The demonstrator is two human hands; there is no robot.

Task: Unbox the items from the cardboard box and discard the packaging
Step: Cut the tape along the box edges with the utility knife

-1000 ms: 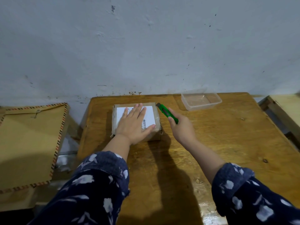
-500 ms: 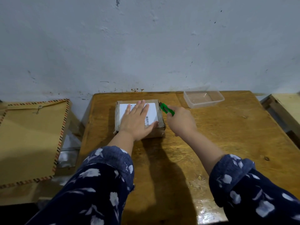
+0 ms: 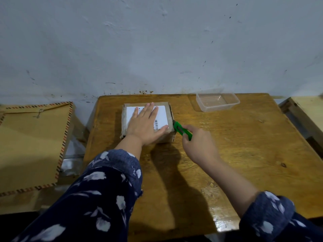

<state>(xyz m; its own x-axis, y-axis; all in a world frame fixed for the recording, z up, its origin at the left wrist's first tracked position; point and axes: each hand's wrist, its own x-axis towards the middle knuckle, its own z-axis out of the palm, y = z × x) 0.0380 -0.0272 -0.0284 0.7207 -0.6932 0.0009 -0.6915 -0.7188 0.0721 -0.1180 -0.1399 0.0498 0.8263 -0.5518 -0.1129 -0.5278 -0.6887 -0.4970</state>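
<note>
Head view — left fingers (image 3: 148, 112) spread flat atop cardboard box (image 3: 170, 136), right fingers (image 3: 189, 128) clamped on green cutter (image 3: 181, 131).

Dim, cool, even light, dark soft shadows on the wooden table (image 3: 244, 145) just below and between the left hand (image 3: 145, 126) and right hand (image 3: 199, 145), glossy glare near the right sleeve (image 3: 267, 217), slight motion blur, wide-angle bending at the edges
</note>
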